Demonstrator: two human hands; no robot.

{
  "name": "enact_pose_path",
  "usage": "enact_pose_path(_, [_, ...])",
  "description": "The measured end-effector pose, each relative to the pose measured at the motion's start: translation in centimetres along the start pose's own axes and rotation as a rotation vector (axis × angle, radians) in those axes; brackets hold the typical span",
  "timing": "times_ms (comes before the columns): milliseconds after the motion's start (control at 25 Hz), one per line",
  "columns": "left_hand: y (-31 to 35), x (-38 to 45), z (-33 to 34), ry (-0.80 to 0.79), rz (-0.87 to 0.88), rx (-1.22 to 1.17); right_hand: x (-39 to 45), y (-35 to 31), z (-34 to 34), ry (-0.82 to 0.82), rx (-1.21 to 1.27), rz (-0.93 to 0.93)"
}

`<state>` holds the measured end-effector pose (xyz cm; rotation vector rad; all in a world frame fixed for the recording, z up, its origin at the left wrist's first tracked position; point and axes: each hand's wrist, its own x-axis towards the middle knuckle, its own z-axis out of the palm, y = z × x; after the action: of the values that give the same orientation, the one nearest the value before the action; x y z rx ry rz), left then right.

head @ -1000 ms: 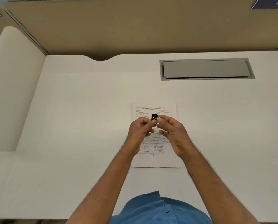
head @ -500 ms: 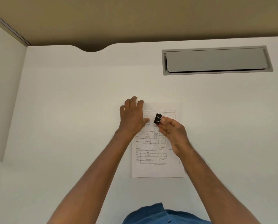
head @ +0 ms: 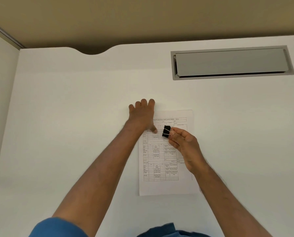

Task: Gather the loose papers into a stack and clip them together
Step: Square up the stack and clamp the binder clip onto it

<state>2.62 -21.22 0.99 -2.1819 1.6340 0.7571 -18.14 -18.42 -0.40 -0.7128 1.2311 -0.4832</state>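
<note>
Reaching farther, my flat, empty left hand covered the papers' top-left corner while my right hand pinched the binder clip above them.

Soft even light, slight blur

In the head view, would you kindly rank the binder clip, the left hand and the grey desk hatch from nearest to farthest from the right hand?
1. binder clip: pinched in the right hand.
2. left hand: just left, on the papers.
3. grey desk hatch: far back right.
</note>
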Motion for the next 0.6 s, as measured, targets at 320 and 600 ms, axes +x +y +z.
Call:
enact_pose_path(320, [0.0, 0.1, -0.4, -0.013, 0.000, -0.198, 0.1, 0.2, 0.0, -0.003, 0.006, -0.009])
enact_pose_path(600, [-3.4, -2.2, 3.8, 0.156, -0.220, -1.459, 0.0, 0.4, 0.1, 0.001, 0.011, -0.021])
